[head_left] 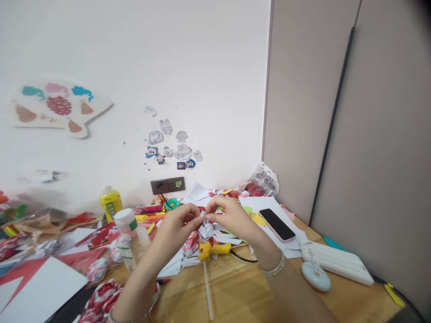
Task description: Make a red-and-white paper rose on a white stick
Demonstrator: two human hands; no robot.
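Above the middle of the cluttered table, my left hand [188, 220] and my right hand [225, 213] meet, fingertips closed in a pinch. Between them is a small piece of white paper [202, 215], partly hidden by the fingers. Just below the fingertips is a white folded paper shape [206, 231]; whether it joins the pinched piece, I cannot tell. Close under the hands lies a yellow glue gun [215, 250] with a black cord. A long translucent glue stick [208, 291] runs from near it toward the front edge.
On the left stand a clear jar with a white lid [124, 217] and a yellow bottle [110, 204], among red and white paper. To the right are a phone [277, 224], a white power strip [340, 260] and a pale round device [315, 275]. A wall rises behind.
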